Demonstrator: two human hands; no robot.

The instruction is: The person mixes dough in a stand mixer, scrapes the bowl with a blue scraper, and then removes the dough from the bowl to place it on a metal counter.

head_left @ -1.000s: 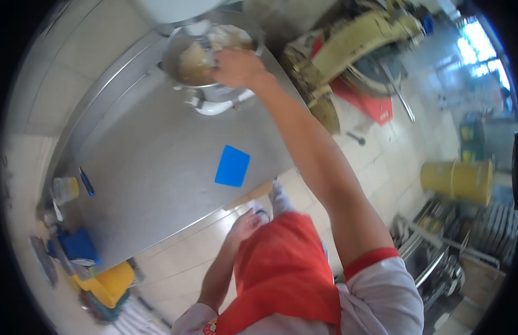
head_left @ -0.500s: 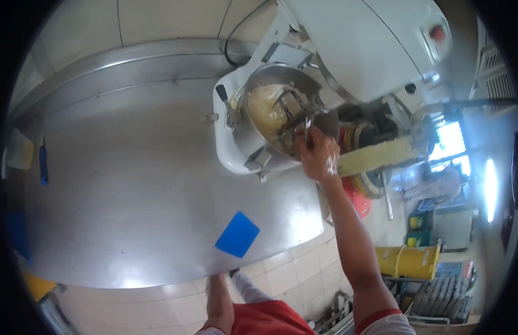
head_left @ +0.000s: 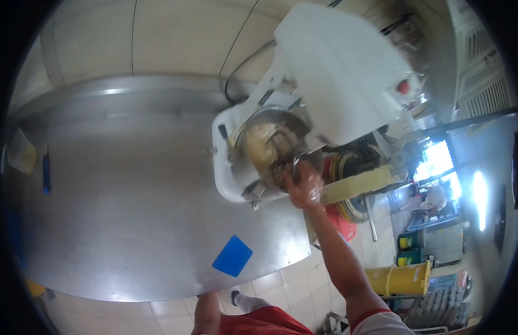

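A white mixer (head_left: 343, 72) stands on the steel table (head_left: 130, 212), its steel bowl (head_left: 256, 131) holding a pale yellowish mixture around a metal beater (head_left: 281, 145). My right hand (head_left: 302, 184) reaches to the bowl's front, fingers closed on the beater's metal part, with a pale smear on the hand. My left forearm (head_left: 207, 315) comes up to the table's front edge, its hand hidden below it. A blue plastic square (head_left: 232, 255) lies near that edge. A blue-handled tool (head_left: 46, 173) and a clear container (head_left: 22, 151) lie at the far left.
Yellowish machinery (head_left: 359, 181) stands right of the table. Beyond are a red object (head_left: 343, 226), a yellow cylinder (head_left: 397, 278), stacked metal trays (head_left: 432, 304) and a person (head_left: 432, 198) by a bright window. A tiled wall (head_left: 175, 39) backs the table.
The view has swung round from facing down to facing the mixer, which now shows whole. My right hand stays at the bowl; my left hand has passed out of sight under the edge.
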